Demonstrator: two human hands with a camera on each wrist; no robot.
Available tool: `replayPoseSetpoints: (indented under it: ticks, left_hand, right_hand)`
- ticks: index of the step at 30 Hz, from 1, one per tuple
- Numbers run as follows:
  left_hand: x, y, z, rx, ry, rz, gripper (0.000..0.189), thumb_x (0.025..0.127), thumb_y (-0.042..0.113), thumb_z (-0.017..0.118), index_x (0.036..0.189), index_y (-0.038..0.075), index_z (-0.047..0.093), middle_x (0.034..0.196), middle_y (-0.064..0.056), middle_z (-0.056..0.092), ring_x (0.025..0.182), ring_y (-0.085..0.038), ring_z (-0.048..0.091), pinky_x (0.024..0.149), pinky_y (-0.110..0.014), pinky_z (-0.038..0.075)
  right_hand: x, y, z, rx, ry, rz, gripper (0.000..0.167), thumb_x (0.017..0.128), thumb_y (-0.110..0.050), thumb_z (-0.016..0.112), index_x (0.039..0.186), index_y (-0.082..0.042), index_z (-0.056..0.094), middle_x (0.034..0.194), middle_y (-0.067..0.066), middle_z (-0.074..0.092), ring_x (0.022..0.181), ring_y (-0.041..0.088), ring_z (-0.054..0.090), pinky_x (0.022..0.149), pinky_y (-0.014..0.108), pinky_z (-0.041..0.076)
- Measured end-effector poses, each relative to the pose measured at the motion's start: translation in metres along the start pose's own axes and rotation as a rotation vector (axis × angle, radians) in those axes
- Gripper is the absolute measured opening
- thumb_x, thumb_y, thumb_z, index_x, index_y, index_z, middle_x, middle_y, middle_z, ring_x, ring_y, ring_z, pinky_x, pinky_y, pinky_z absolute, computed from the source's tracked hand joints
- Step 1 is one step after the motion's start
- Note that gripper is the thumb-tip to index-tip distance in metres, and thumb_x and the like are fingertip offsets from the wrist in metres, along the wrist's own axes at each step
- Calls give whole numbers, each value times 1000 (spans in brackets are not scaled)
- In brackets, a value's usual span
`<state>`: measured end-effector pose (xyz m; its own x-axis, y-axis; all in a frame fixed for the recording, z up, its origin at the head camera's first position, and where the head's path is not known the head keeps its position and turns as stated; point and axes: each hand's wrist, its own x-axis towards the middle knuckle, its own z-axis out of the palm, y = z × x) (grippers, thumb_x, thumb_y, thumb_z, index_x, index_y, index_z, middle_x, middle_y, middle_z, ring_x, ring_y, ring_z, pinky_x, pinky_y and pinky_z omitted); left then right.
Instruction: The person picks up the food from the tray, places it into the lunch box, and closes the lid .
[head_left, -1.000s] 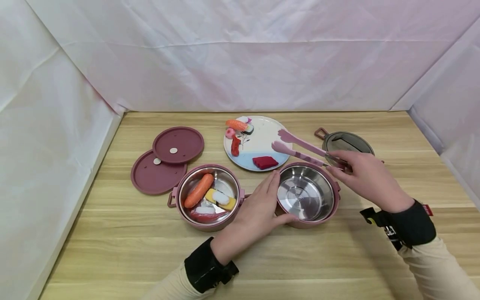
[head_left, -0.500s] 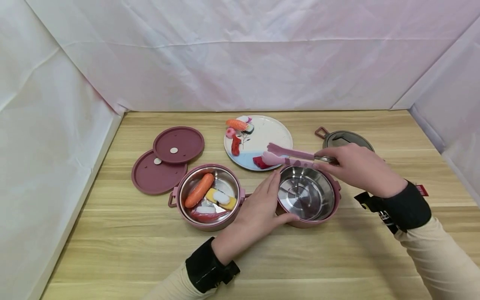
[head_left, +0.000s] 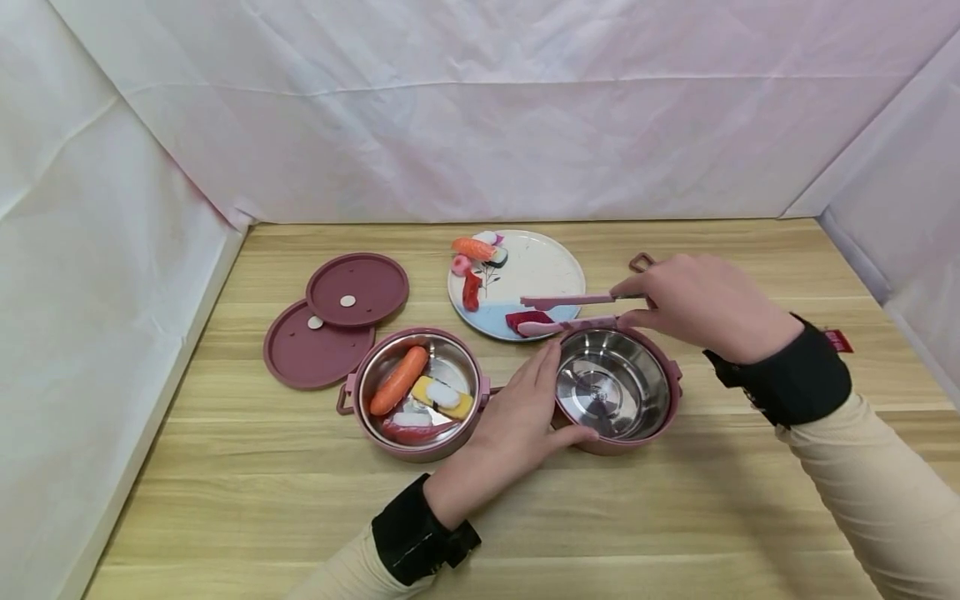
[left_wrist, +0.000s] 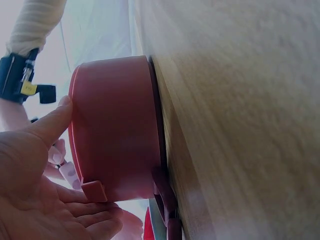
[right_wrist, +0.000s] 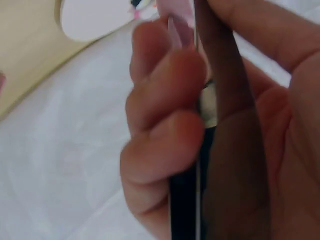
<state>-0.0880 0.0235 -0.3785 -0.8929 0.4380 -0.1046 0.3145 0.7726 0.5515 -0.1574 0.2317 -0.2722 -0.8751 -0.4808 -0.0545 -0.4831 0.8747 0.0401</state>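
Observation:
My left hand (head_left: 517, 417) rests against the near left side of the right pink pot (head_left: 617, 447), fingers and thumb extended along its rim. In the left wrist view the thumb touches the edge of the pot wall (left_wrist: 117, 130). My right hand (head_left: 705, 304) grips pink-tipped tongs (head_left: 573, 299) by their metal handle, which the fingers mostly cover. The tongs reach left over the round plate (head_left: 540, 258), their two tips spread around a dark red food piece (head_left: 531, 317). Steel lines the pot, and no food shows inside it.
The left pot (head_left: 408, 454) holds a sausage (head_left: 399, 382), a yellow-and-white piece (head_left: 442, 397) and a red-and-white piece (head_left: 416, 432). Two maroon lids (head_left: 360, 287) overlap behind it. Several sushi-like pieces (head_left: 472, 248) sit on the plate's left. A loop handle (head_left: 642, 262) shows behind my right hand.
My right hand has moved slightly left and away from me, bringing the tongs down to the dark red piece. It now covers most of the grey lid. The left hand stays put.

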Motion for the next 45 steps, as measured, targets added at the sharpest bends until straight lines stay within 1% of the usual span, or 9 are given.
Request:
replayPoseSetpoints:
  ticks: [6,12,19,23,27,34,37,42,45]
  left_hand:
    - [0,0,-1,-7,-14,-23,109,81,57,75,160,11,15,167,-7,22,153,-20,27,119,-43,37]
    - [0,0,0,-4,-5,-11,110,80,58,76,160,11,16,166,-8,23,152,-20,27,117,-44,39]
    - [0,-1,1,5,11,9,110,80,57,76,160,10,17,166,-9,23,152,-20,27,117,-43,39]
    - [0,-1,1,2,13,20,110,80,57,76,160,10,17,166,-9,23,153,-20,26,118,-41,38]
    - [0,0,1,3,10,17,110,81,57,75,160,9,16,166,-9,23,152,-21,27,118,-41,38]
    - [-1,0,1,5,11,9,109,81,58,75,160,10,17,166,-9,23,152,-21,29,116,-44,41]
    - [-1,0,1,2,16,13,109,81,57,75,160,10,17,166,-9,24,152,-21,29,116,-43,40]
    - [-1,-1,2,-5,19,19,109,81,57,75,160,9,17,166,-9,24,152,-21,29,117,-43,40]
    - [-1,-1,2,-1,16,18,109,81,57,75,160,10,17,166,-8,23,152,-21,28,117,-42,40]
  right_hand:
    - [16,-2,-8,-41,-27,-45,30,82,-33,82,109,-22,79,96,1,77,74,15,67,59,38,56]
    - [24,5,0,-5,-79,-32,28,84,-32,80,109,-19,79,95,1,77,74,14,65,62,37,57]
    - [21,15,15,-57,21,-73,25,84,-26,80,107,-17,79,89,4,76,73,17,65,64,40,58]
    - [16,18,20,-84,83,-81,24,84,-26,81,105,-15,79,88,6,75,73,21,66,64,41,58]
    - [11,19,20,-70,93,-48,26,86,-26,78,108,-13,78,91,8,75,73,22,66,62,41,56]
    - [-4,22,11,-53,133,-15,27,89,-24,75,113,-11,76,88,9,75,58,17,56,48,32,39]
    - [-13,26,8,-45,176,-21,27,89,-24,76,112,-11,77,88,9,76,58,16,57,47,33,39]
    - [-33,31,0,-44,214,-2,22,87,-21,77,107,-12,77,73,0,69,56,13,51,48,32,39]
    - [-48,34,-4,-69,208,30,21,86,-22,78,106,-14,77,66,-5,62,55,11,44,48,29,33]
